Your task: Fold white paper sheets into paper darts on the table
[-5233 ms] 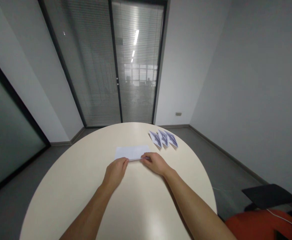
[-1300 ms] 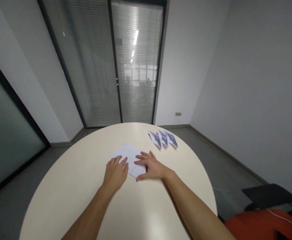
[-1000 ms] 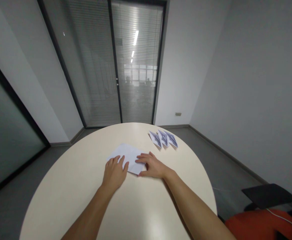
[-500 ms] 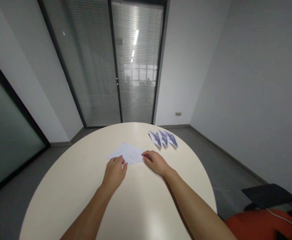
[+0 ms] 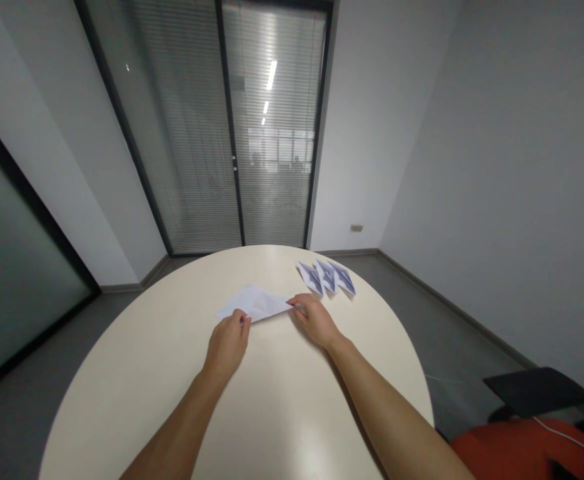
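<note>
A white sheet of paper (image 5: 258, 301) with faint creases lies toward the far half of the round table. My left hand (image 5: 229, 337) pinches its near edge at the left between thumb and fingers. At the paper's right corner, my right hand (image 5: 315, 318) is closed on it, and the near edge is lifted a little off the tabletop between both hands. Three folded paper boats (image 5: 328, 277) stand side by side beyond my right hand, apart from it.
The cream round table (image 5: 137, 393) fills the lower middle. To the lower right are an orange chair seat (image 5: 517, 453) and a dark flat chair part (image 5: 537, 390). A glass partition with blinds (image 5: 277, 200) stands behind the table.
The near edge of the paper has risen off the table. My right hand has shifted slightly right and away with the corner; my left fingers have closed on the edge.
</note>
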A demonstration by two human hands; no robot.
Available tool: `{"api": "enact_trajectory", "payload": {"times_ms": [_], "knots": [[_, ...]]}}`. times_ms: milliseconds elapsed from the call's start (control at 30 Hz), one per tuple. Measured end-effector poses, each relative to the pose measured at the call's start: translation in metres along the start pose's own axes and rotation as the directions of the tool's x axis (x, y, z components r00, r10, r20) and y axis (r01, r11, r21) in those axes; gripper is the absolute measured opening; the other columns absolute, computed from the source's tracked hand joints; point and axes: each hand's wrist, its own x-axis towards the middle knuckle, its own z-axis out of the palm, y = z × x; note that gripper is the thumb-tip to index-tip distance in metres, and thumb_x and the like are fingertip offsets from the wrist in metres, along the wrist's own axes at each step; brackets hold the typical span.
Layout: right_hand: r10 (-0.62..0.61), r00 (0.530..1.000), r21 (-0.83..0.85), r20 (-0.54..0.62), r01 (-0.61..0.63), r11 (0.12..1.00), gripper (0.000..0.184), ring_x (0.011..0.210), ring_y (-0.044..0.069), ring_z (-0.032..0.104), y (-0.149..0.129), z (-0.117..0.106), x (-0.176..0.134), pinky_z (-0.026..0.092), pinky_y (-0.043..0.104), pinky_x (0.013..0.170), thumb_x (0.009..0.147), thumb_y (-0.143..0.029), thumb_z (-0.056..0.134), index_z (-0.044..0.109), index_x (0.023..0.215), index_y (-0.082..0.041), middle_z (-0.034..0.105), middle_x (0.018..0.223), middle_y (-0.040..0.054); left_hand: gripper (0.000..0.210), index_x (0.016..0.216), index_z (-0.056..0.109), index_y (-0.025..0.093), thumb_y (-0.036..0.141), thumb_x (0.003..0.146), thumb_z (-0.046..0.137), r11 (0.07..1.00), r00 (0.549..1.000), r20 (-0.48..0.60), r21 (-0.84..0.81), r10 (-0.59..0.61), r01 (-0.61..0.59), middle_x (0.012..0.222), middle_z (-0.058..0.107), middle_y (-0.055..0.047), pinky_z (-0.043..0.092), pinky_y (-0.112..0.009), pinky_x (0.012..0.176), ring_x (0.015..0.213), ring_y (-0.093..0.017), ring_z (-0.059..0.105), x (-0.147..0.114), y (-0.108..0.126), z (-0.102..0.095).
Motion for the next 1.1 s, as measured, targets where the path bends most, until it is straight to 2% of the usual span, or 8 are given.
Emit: {"api": "enact_trajectory", "payload": {"times_ms": [233, 400, 567, 700, 800, 900, 1000, 1100], "knots": [[0.108, 0.994, -0.024, 0.002, -0.108, 0.994, 0.040, 0.106, 0.024, 0.067, -0.004, -0.001, 0.000, 0.050, 0.039, 0.098, 0.080, 0.000, 0.052, 0.074, 0.109, -0.017, 0.075, 0.110, 0.0094, 0.023, 0.092, 0.062, 0.020, 0.029, 0.103, 0.044, 0.999, 0.999, -0.011, 0.012, 0.039, -0.039, 0.088, 0.072, -0.008, 0.044, -0.031, 0.076, 0.087, -0.023, 0.068, 0.000, -0.001, 0.002], [0.089, 0.995, -0.071, -0.038, -0.091, 0.993, 0.040, 0.108, 0.024, 0.065, -0.001, -0.001, 0.001, 0.048, 0.037, 0.101, 0.078, 0.001, 0.051, 0.075, 0.104, -0.016, 0.075, 0.109, 0.0090, 0.022, 0.093, 0.064, 0.018, 0.026, 0.102, 0.046, 1.000, 1.000, 0.017, 0.004, 0.017, -0.017, 0.089, 0.072, -0.009, 0.045, -0.031, 0.078, 0.088, -0.023, 0.067, 0.000, -0.001, 0.003], [0.084, 0.996, -0.069, -0.002, -0.084, 0.994, 0.035, 0.105, 0.022, 0.065, -0.001, -0.002, 0.001, 0.046, 0.035, 0.101, 0.078, 0.000, 0.049, 0.076, 0.089, -0.019, 0.076, 0.101, 0.0068, 0.019, 0.093, 0.068, 0.019, 0.024, 0.098, 0.051, 0.996, 0.997, -0.019, -0.038, 0.078, -0.078, 0.095, 0.074, -0.009, 0.048, -0.032, 0.086, 0.095, -0.024, 0.068, -0.001, -0.004, 0.006], [0.129, 0.992, -0.027, 0.009, -0.128, 0.991, 0.034, 0.105, 0.022, 0.066, -0.011, -0.003, -0.001, 0.048, 0.035, 0.097, 0.089, -0.010, 0.047, 0.074, 0.108, -0.018, 0.075, 0.111, 0.0084, 0.018, 0.093, 0.070, 0.019, 0.021, 0.096, 0.053, 0.992, 0.993, -0.029, -0.044, 0.117, -0.118, 0.101, 0.076, -0.009, 0.049, -0.035, 0.091, 0.100, -0.025, 0.068, -0.001, -0.007, 0.008], [0.140, 0.989, -0.024, 0.056, -0.139, 0.990, 0.031, 0.093, 0.022, 0.068, -0.017, -0.002, -0.003, 0.050, 0.033, 0.088, 0.092, -0.023, 0.056, 0.069, 0.120, -0.019, 0.076, 0.108, 0.0079, 0.018, 0.095, 0.071, 0.018, 0.021, 0.096, 0.054, 0.992, 0.992, -0.028, -0.041, 0.121, -0.122, 0.103, 0.076, -0.010, 0.050, -0.037, 0.093, 0.101, -0.026, 0.068, 0.000, -0.007, 0.008], [0.138, 0.985, -0.035, 0.102, -0.135, 0.990, 0.034, 0.082, 0.020, 0.066, -0.016, -0.001, -0.004, 0.049, 0.031, 0.079, 0.092, -0.029, 0.060, 0.068, 0.123, -0.020, 0.076, 0.096, 0.0057, 0.017, 0.097, 0.072, 0.017, 0.021, 0.096, 0.055, 0.990, 0.991, -0.028, -0.043, 0.130, -0.131, 0.105, 0.076, -0.009, 0.050, -0.038, 0.094, 0.102, -0.026, 0.068, 0.000, -0.006, 0.008], [0.142, 0.984, -0.041, 0.108, -0.138, 0.990, 0.033, 0.079, 0.019, 0.065, -0.012, 0.001, -0.004, 0.048, 0.030, 0.077, 0.093, -0.028, 0.058, 0.068, 0.123, -0.020, 0.075, 0.091, 0.0050, 0.016, 0.099, 0.072, 0.017, 0.021, 0.095, 0.057, 0.988, 0.989, -0.020, -0.054, 0.146, -0.147, 0.105, 0.076, -0.009, 0.050, -0.039, 0.096, 0.102, -0.026, 0.067, -0.001, -0.005, 0.008], [0.154, 0.983, -0.072, 0.098, -0.147, 0.987, 0.033, 0.079, 0.020, 0.064, -0.012, 0.002, -0.004, 0.047, 0.030, 0.077, 0.092, -0.026, 0.057, 0.069, 0.122, -0.019, 0.073, 0.088, 0.0054, 0.020, 0.109, 0.072, 0.016, 0.018, 0.093, 0.061, 0.980, 0.984, -0.011, -0.082, 0.179, -0.179, 0.112, 0.075, -0.010, 0.050, -0.041, 0.099, 0.106, -0.027, 0.066, -0.001, -0.005, 0.009]]}}
